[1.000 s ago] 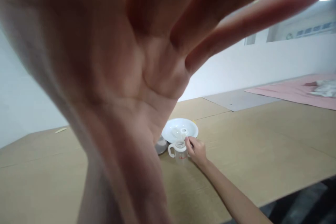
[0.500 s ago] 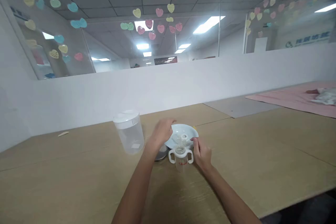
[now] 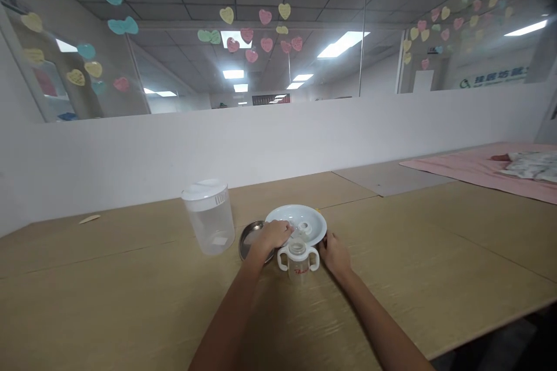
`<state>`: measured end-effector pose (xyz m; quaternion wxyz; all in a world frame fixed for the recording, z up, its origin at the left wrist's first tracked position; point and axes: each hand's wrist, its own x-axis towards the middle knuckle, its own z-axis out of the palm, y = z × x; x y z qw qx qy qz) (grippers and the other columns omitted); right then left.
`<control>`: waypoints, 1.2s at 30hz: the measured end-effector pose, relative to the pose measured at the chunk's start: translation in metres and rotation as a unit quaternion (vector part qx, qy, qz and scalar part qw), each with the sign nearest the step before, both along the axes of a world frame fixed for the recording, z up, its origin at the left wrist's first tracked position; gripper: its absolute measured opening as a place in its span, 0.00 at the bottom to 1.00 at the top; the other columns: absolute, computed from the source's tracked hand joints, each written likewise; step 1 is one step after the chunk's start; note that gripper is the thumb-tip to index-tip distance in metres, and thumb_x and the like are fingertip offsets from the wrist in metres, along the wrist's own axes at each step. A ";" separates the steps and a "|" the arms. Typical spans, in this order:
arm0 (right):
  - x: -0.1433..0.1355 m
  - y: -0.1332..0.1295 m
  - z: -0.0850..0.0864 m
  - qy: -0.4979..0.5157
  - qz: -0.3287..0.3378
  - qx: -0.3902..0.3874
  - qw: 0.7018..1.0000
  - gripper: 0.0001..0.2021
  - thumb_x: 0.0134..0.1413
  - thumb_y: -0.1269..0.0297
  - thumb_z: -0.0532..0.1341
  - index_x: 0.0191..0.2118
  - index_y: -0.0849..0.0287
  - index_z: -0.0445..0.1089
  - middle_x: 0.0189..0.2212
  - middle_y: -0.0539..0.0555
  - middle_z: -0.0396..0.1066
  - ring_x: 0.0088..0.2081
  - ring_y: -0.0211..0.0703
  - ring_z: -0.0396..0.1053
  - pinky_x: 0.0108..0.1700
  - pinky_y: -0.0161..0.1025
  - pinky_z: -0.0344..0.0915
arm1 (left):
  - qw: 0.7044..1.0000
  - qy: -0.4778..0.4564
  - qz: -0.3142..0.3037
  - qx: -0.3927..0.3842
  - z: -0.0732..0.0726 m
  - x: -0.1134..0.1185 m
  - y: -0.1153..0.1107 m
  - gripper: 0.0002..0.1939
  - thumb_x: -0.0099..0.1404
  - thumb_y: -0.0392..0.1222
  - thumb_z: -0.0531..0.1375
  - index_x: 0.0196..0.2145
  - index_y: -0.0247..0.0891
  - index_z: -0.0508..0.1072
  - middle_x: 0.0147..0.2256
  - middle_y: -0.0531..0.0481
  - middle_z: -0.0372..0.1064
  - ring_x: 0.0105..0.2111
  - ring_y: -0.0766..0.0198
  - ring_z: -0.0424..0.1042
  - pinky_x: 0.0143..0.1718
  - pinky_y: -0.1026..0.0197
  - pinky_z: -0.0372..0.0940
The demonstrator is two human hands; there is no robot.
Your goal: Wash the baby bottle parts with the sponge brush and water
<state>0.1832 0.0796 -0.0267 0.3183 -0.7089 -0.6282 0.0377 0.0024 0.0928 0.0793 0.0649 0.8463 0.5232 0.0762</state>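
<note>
A white plate [image 3: 315, 225] lies on the table with small clear and white bottle parts [image 3: 304, 228] on it. My left hand [image 3: 275, 234] reaches over the plate's left side, its fingers closed near the small parts; what they hold is too small to make out. Against the plate's right rim, my right hand [image 3: 335, 254] has its fingers closed on the edge. In front of the plate stands an open clear bottle [image 3: 298, 266] with two white handles. A round metal dish [image 3: 246, 239] sits left of the plate, partly behind my left hand.
A clear container with a white lid [image 3: 210, 217] stands on the table [image 3: 130, 290] to the left. Farther left lies a small flat strip [image 3: 89, 219]. A pink cloth [image 3: 461, 163] is at the far right, and a white wall runs behind.
My left hand has come down from above the plate's left rim to the small parts. My right hand has shifted slightly lower at the rim. The metal dish shows more.
</note>
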 end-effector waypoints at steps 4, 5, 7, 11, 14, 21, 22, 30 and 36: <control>-0.002 -0.002 0.002 0.007 0.008 -0.027 1.000 0.14 0.55 0.69 0.52 0.47 0.63 0.63 0.39 0.59 0.71 0.38 0.45 0.69 0.34 0.34 0.56 | 0.999 -0.015 -0.029 -0.028 -0.003 0.001 -0.004 0.14 0.62 0.42 0.51 0.33 0.36 0.76 0.37 0.43 0.74 0.36 0.58 0.72 0.36 0.62 0.63; -0.001 -0.002 0.002 0.009 0.001 -0.028 1.000 0.14 0.54 0.70 0.52 0.47 0.62 0.63 0.39 0.59 0.71 0.38 0.45 0.70 0.33 0.35 0.56 | 0.999 -0.021 -0.033 -0.031 -0.004 0.001 -0.005 0.13 0.61 0.41 0.52 0.32 0.36 0.76 0.35 0.44 0.75 0.34 0.59 0.72 0.35 0.62 0.63; 0.000 -0.001 0.000 0.009 -0.015 -0.021 1.000 0.15 0.53 0.71 0.51 0.48 0.62 0.63 0.38 0.59 0.71 0.37 0.46 0.70 0.33 0.35 0.56 | 0.998 -0.035 -0.033 -0.029 -0.006 0.002 -0.005 0.12 0.60 0.39 0.52 0.31 0.35 0.77 0.34 0.44 0.75 0.33 0.59 0.72 0.34 0.62 0.63; 0.002 0.004 -0.009 0.014 -0.057 0.023 0.998 0.19 0.48 0.74 0.51 0.49 0.63 0.62 0.38 0.61 0.70 0.34 0.47 0.70 0.30 0.37 0.57 | 0.997 -0.071 -0.018 0.003 -0.002 -0.001 0.000 0.14 0.59 0.35 0.52 0.37 0.36 0.77 0.40 0.44 0.74 0.40 0.59 0.71 0.41 0.62 0.63; 0.003 0.009 -0.016 0.027 -0.076 0.064 0.995 0.21 0.47 0.72 0.51 0.51 0.62 0.61 0.38 0.62 0.69 0.31 0.48 0.70 0.28 0.38 0.56 | 0.995 -0.092 -0.007 0.031 0.003 -0.003 0.005 0.16 0.59 0.33 0.51 0.40 0.36 0.76 0.42 0.44 0.73 0.42 0.60 0.70 0.44 0.61 0.62; 0.002 0.009 -0.014 0.037 -0.057 0.040 0.997 0.24 0.45 0.74 0.49 0.51 0.64 0.59 0.39 0.64 0.69 0.31 0.50 0.70 0.28 0.39 0.56 | 0.994 -0.109 -0.020 0.022 0.000 -0.003 0.005 0.14 0.61 0.36 0.53 0.39 0.36 0.76 0.42 0.45 0.74 0.41 0.60 0.71 0.43 0.62 0.63; 0.001 0.008 -0.013 0.032 -0.055 0.041 0.997 0.23 0.45 0.74 0.49 0.51 0.64 0.59 0.39 0.64 0.69 0.31 0.50 0.71 0.28 0.38 0.56 | 0.993 -0.111 -0.023 0.016 -0.002 -0.003 0.005 0.14 0.60 0.36 0.53 0.39 0.36 0.76 0.41 0.44 0.74 0.41 0.60 0.71 0.43 0.62 0.63; -0.001 0.001 -0.003 0.004 -0.044 0.013 0.999 0.23 0.45 0.74 0.50 0.50 0.63 0.60 0.38 0.61 0.71 0.34 0.47 0.71 0.29 0.36 0.57 | 0.984 -0.153 -0.085 -0.037 -0.014 0.002 0.009 0.16 0.60 0.36 0.54 0.45 0.35 0.74 0.42 0.45 0.74 0.40 0.61 0.71 0.43 0.63 0.64; -0.006 -0.009 0.015 0.021 -0.054 -0.071 0.996 0.21 0.51 0.75 0.49 0.52 0.63 0.58 0.43 0.60 0.69 0.39 0.46 0.71 0.34 0.36 0.59 | 0.960 -0.237 -0.118 -0.086 -0.022 0.005 0.013 0.23 0.55 0.33 0.55 0.49 0.34 0.71 0.40 0.43 0.74 0.39 0.60 0.71 0.41 0.62 0.65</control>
